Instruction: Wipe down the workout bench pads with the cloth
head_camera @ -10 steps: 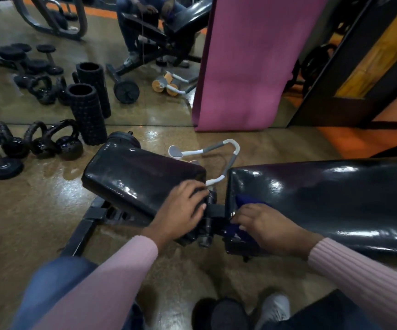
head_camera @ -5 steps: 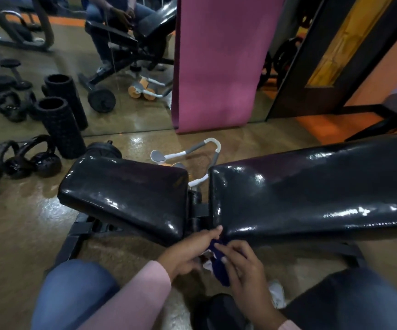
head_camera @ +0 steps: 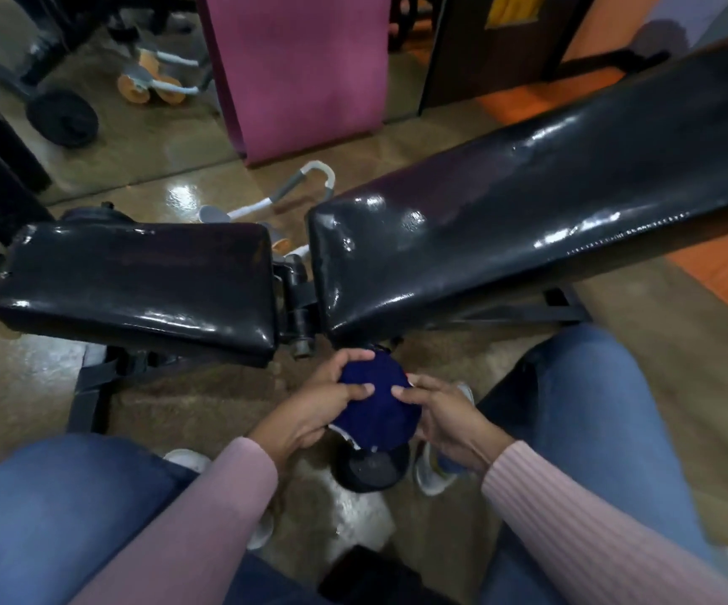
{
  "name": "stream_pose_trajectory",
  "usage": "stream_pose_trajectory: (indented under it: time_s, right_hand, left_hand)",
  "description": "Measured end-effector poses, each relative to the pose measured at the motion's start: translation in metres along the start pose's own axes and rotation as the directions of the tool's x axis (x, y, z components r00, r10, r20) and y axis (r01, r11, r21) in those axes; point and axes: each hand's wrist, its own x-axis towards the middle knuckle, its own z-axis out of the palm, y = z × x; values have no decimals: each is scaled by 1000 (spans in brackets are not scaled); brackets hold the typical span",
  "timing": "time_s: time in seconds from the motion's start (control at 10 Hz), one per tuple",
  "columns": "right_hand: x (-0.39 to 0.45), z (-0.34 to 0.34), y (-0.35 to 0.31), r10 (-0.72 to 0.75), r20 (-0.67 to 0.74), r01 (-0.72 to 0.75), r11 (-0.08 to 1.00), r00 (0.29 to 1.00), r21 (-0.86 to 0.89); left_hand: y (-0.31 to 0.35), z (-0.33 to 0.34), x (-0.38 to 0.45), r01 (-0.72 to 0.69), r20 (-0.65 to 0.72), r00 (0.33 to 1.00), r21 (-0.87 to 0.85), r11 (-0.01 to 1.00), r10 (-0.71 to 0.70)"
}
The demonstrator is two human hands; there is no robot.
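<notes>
The cloth point(head_camera: 377, 401), dark blue with a pale edge at its lower rim, is held bunched between both hands, in front of and below the bench, clear of the pads. It forms a rounded wad; its longer dimension runs roughly from the bench toward the person.

The left hand point(head_camera: 309, 408) grips the left side of the cloth, fingers curled over its upper edge and thumb pressed on its face. The right hand point(head_camera: 445, 414) pinches the right side, thumb on top. The two hands are close together, thumbs nearly meeting.

The bench consists of two glossy black pads. The seat pad point(head_camera: 135, 281) lies to the left, long axis running left to right. The back pad point(head_camera: 528, 211) extends to the right and away, rising toward the upper right corner. A metal hinge bracket point(head_camera: 296, 299) sits in the gap between them.

A pink mat point(head_camera: 305, 67) stands upright beyond the bench.
</notes>
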Motion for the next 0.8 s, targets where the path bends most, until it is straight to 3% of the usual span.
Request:
stream_pose_trajectory:
  time_s: [0.1,0.2,0.3,0.4,0.5,0.7,0.8]
  right_hand:
    - [13,-18,12,56,-186,-58,998,981,-2]
    - [30,-32,32,133,-303,-159,985,944,-63]
    - [43,-38,48,157,-366,-238,953,917,-189]
    - [61,-38,60,163,-375,-277,921,913,-275]
    - [80,-47,73,183,-419,-331,890,890,-314]
    - [89,-63,86,240,-514,-489,759,823,-429]
    - [87,-60,83,205,-519,-456,785,830,-419]
  left_hand:
    - [-28,1,8,72,-40,997,65,995,-70]
    - [-51,-5,15,228,-171,964,125,966,-205]
    - [-79,-6,28,285,-277,931,141,948,-239]
    - [-100,2,44,299,-299,922,149,942,-245]
    - [-110,9,54,288,-309,930,269,919,-201]
    - [-138,1,59,355,-212,935,575,737,-285]
    - [-135,9,60,331,-207,943,653,681,-260]
